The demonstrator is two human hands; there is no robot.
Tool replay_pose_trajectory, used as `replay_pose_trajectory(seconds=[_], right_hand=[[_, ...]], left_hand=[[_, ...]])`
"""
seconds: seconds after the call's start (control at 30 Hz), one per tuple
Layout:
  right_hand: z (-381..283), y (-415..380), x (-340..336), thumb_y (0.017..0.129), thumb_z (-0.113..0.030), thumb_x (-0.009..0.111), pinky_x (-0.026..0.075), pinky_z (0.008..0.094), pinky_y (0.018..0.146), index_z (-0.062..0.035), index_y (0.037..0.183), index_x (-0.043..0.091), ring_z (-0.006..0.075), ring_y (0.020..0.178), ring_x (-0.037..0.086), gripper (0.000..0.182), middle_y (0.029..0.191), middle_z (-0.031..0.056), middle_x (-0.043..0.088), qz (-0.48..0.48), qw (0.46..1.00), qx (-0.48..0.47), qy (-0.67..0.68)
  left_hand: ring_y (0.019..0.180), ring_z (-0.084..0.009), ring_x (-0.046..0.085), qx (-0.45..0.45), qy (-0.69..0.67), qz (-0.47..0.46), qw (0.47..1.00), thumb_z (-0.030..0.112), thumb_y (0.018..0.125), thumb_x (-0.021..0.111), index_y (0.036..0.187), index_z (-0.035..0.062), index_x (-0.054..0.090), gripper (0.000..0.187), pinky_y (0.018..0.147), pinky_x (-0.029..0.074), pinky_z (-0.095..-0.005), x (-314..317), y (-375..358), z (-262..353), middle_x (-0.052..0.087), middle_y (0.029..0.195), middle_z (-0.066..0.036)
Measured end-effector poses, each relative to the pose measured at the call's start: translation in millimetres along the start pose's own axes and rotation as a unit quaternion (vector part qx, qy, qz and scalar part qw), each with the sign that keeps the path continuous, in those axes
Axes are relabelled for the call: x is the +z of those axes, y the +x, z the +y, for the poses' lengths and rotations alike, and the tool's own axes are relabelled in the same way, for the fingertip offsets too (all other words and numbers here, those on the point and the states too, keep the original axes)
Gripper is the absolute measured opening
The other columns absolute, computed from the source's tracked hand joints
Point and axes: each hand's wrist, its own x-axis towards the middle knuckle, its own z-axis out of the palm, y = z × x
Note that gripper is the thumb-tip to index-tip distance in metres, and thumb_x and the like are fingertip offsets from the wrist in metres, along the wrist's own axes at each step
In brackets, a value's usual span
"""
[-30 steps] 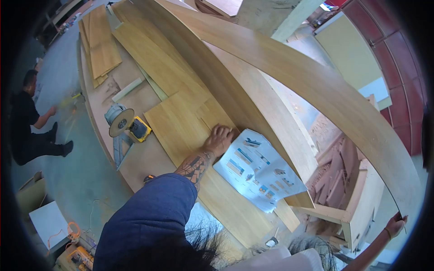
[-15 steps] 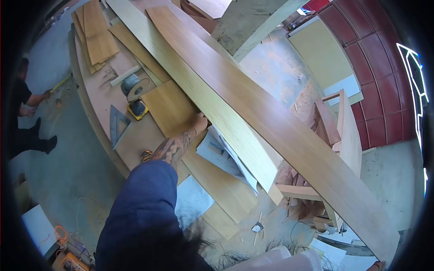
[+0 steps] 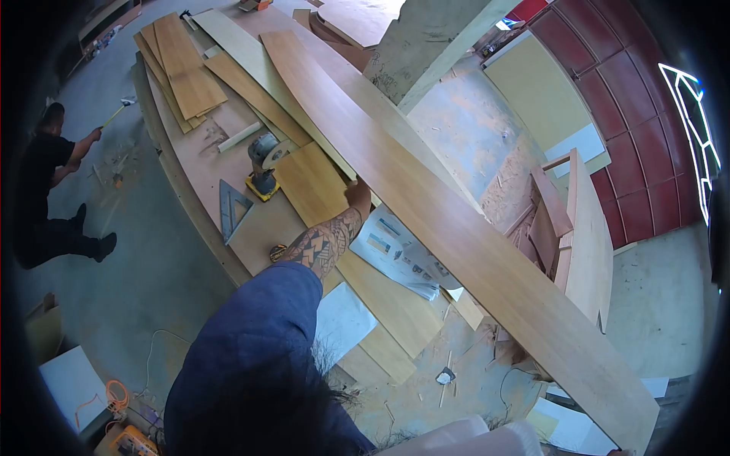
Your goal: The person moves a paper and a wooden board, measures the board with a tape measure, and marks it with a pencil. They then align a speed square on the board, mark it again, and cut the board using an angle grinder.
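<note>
A long brown wood-grain board runs diagonally from the upper middle to the lower right. My left hand, at the end of a tattooed forearm, is closed at the board's near edge, its fingertips partly hidden there. At the lower right end of the board, a sliver of my right hand shows against the edge, mostly cut off by the frame. A pale board lies partly under the brown one. Printed sheets lie just below my left hand, and a short brown panel is beside it.
A power tool with a round disc, a triangle square and a tape measure lie on the worktable. Stacked panels are farther back. Another person stands at left. A wooden frame and a pillar are right.
The brown board has shifted toward my left hand and covers most of the pale board, whose near end no longer shows. The printed sheets are more exposed. The view has shifted slightly.
</note>
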Motion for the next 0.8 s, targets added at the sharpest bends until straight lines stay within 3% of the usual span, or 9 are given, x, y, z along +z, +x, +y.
replay_pose_trajectory(seconds=[0.13, 0.3, 0.6, 0.77, 0.8], right_hand=[[-12.9, -35.0, 2.7, 0.104, -0.026, 0.065, 0.056, 0.0393, 0.085, 0.0031, 0.114, 0.063, 0.0255, 0.095, 0.067, 0.031, 0.108, 0.0156, 0.067, -0.024, 0.999, 0.033, 0.018], [-38.7, -91.9, 19.8, 0.104, -0.026, 0.065, 0.055, 0.0391, 0.083, 0.0018, 0.113, 0.063, 0.0249, 0.093, 0.066, 0.029, 0.106, 0.0146, 0.066, -0.065, 0.995, 0.07, 0.043], [-87.7, -245.1, 47.9, 0.104, -0.027, 0.065, 0.054, 0.0386, 0.079, -0.0006, 0.109, 0.063, 0.0238, 0.089, 0.065, 0.027, 0.101, 0.0127, 0.065, -0.152, 0.972, 0.158, 0.09], [-101.1, -357.7, 56.6, 0.104, -0.028, 0.065, 0.054, 0.0384, 0.077, -0.002, 0.108, 0.064, 0.0232, 0.087, 0.064, 0.026, 0.099, 0.0117, 0.064, -0.216, 0.942, 0.234, 0.109], [-101.4, -380.9, 54.6, 0.104, -0.028, 0.065, 0.054, 0.0383, 0.077, -0.0023, 0.107, 0.064, 0.0231, 0.086, 0.064, 0.026, 0.099, 0.0115, 0.064, -0.228, 0.934, 0.251, 0.112]], left_hand=[[0.123, -0.0377, 0.065, -0.04, -0.244, -0.198, 0.948, 0.044, 0.109, 0.04, 0.131, 0.0016, 0.064, 0.053, 0.104, 0.054, -0.0465, -1.9, -23.8, 33.7, 0.069, 0.131, -0.021], [0.125, -0.0364, 0.064, -0.045, -0.398, -0.34, 0.851, 0.047, 0.11, 0.039, 0.136, 0.0027, 0.06, 0.056, 0.105, 0.053, -0.0468, -30.8, -56.9, 101.4, 0.066, 0.134, -0.021], [0.129, -0.0342, 0.061, 0.032, -0.509, -0.452, 0.732, 0.054, 0.111, 0.038, 0.145, 0.0046, 0.053, 0.062, 0.107, 0.052, -0.0475, -135.4, -79.1, 222.5, 0.062, 0.14, -0.02], [0.131, -0.0332, 0.06, 0.074, -0.526, -0.465, 0.708, 0.057, 0.111, 0.038, 0.149, 0.0054, 0.05, 0.065, 0.108, 0.051, -0.0477, -213.1, -81.1, 269.5, 0.06, 0.143, -0.019], [0.131, -0.0312, 0.06, 0.063, -0.565, -0.484, 0.665, 0.062, 0.111, 0.033, 0.149, 0.0066, 0.051, 0.069, 0.109, 0.051, -0.0466, -233.2, -86.3, 276.5, 0.061, 0.143, -0.015]])
